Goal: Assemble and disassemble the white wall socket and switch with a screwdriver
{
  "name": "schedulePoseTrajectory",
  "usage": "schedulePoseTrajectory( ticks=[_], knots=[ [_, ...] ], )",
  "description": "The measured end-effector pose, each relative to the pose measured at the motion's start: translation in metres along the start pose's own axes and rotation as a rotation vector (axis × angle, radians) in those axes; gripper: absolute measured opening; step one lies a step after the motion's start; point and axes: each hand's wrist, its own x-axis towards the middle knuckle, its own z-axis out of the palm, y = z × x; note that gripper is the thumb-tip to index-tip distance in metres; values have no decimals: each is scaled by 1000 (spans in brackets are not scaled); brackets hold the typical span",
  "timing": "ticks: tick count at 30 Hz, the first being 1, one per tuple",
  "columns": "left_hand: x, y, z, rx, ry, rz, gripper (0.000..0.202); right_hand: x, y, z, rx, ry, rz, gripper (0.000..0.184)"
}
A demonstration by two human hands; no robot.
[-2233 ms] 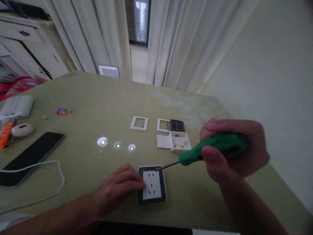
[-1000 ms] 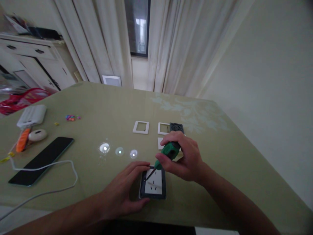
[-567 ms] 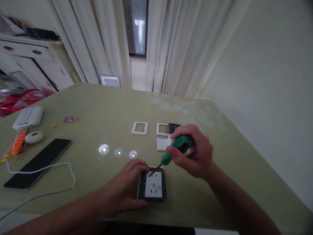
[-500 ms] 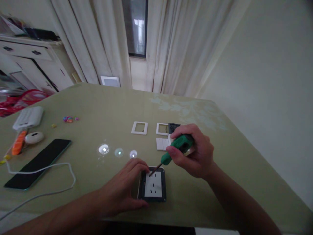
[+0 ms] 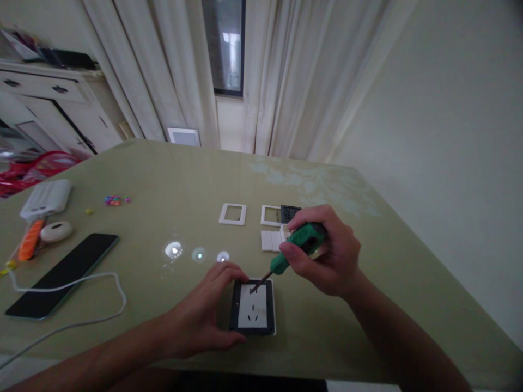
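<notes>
**Left hand (image 5: 204,318) on the socket (image 5: 252,308), right hand (image 5: 329,256) on the screwdriver (image 5: 301,244)**

My left hand grips the socket from its left side: thumb at the near edge, fingertips curled over the far left corner, pressing it flat. My right hand is closed tight around the green screwdriver handle, knuckles up.

The table (image 5: 368,283) is wide, glossy and olive, with lamp glints on it. Far left lies a dark phone (image 5: 61,274) with a white cable (image 5: 107,283) looping past it. The socket sits face up right in front of me, near the table's front edge, a white face in a dark frame. Beyond it are two white frames (image 5: 232,214) and a small cluster of loose socket parts (image 5: 271,240), partly behind my right hand.

The shaft slants down and left from my fist. The tip (image 5: 252,289) rests on the upper white face by the top slots, just beside my left fingertips.

The risks, as I judge them:
- **Fingers:** if the tip skids on that smooth plastic, my fingers are in its path.
- **Slipping socket:** the tabletop looks slick and I'm only bracing one side, so a hard push could shoot the socket to the right.
- **Damage:** too much leverage could gouge or crack the face.
</notes>
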Motion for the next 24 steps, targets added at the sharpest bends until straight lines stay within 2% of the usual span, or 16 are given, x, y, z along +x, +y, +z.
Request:
schedulePoseTrajectory(
  ticks=[5, 18, 24],
  knots=[
    [0, -1, 1, -80, -39, -24, 80, 0, -1, 1, 1, -31, -10, 23],
    [1, -5, 5, -107, -45, -16, 85, -2, -1, 1, 15, -66, 1, 24],
    [-3, -9, 11, -113, -36, -11, 85, -5, 2, 11, 29, -116, -18, 23]
  ],
)
